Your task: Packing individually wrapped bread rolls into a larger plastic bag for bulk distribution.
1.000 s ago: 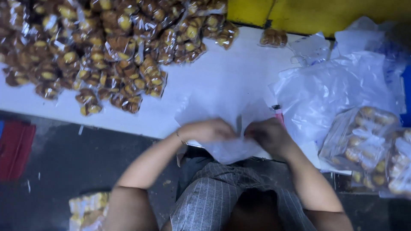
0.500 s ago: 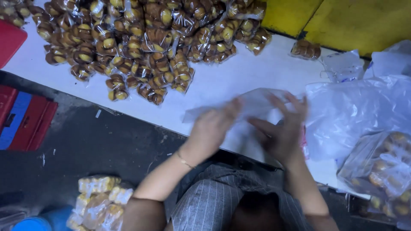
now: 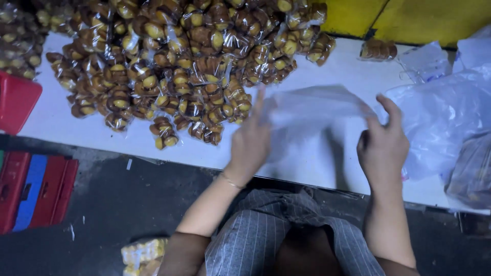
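so i've got both hands on a clear plastic bag (image 3: 312, 110) held up just over the white table (image 3: 327, 163), right beside the big pile of wrapped snack packs (image 3: 184, 66). left hand (image 3: 250, 143) is blurred, fingers look mostly straight against the bag's left edge, so i can't tell how tight that hold really is. right hand (image 3: 383, 148) has thumb and finger pinched on the right edge near the top. the bag looks super light, floppy and slick, probably clingy too, so i reckon the mouth edges are the place to pinch. more clear bags (image 3: 440, 112) sit heaped to the right.
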